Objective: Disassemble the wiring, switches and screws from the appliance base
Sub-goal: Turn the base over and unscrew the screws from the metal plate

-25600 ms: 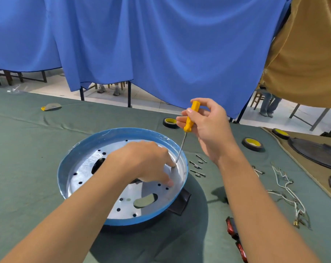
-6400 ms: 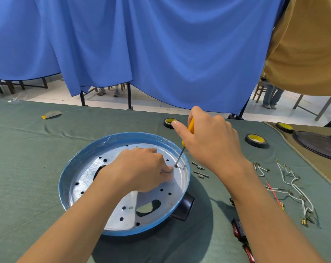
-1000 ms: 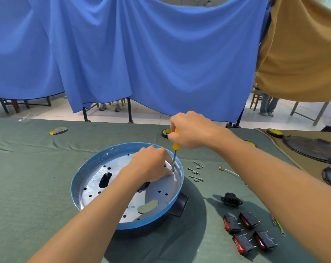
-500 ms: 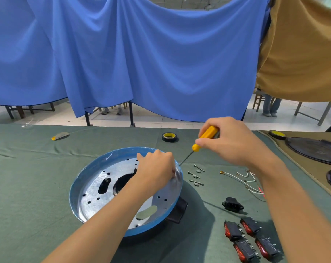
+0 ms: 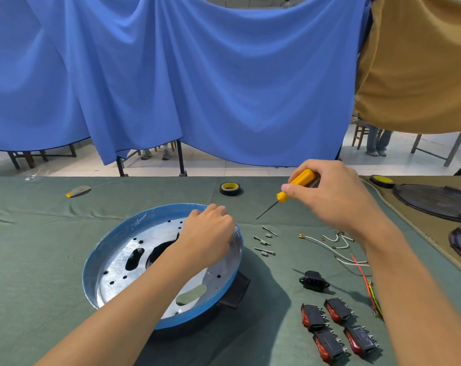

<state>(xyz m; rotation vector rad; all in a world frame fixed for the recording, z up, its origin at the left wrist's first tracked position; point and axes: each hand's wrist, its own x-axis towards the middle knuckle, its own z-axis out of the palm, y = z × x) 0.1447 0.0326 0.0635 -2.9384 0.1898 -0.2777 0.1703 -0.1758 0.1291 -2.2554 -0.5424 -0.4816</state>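
Right hand (image 5: 332, 196): raised above the table to the right of the base, with fingers and thumb curled round the handle of a yellow-handled screwdriver (image 5: 298, 184).
Screwdriver: tilted, with its thin metal shaft pointing down and left. The tip is in the air, touching nothing.
Left hand (image 5: 211, 233): inside the base at its far right edge, knuckles up and fingers curled downward. The fingertips are hidden, so I cannot tell whether they pinch anything.
Appliance base (image 5: 97, 262): a round blue-rimmed pan on the green table cloth (image 5: 39, 260), in front of the person. It is lined with a silver metal plate (image 5: 118, 268) pierced with holes and larger cut-outs.
Screws (image 5: 263, 243): a small cluster lying loose on the cloth just right of the base.
Wires (image 5: 335, 249): white leads and one red lead, loose on the cloth further right, partly under the right forearm.
Power socket (image 5: 312, 280): black, lying alone, nearer the person than the wires.
Rocker switches (image 5: 335, 328): four, black with red faces, grouped at near right.
Tape roll (image 5: 230, 188): black and yellow, beyond the base.
Backdrop: a blue curtain (image 5: 197, 75) hangs behind the table.
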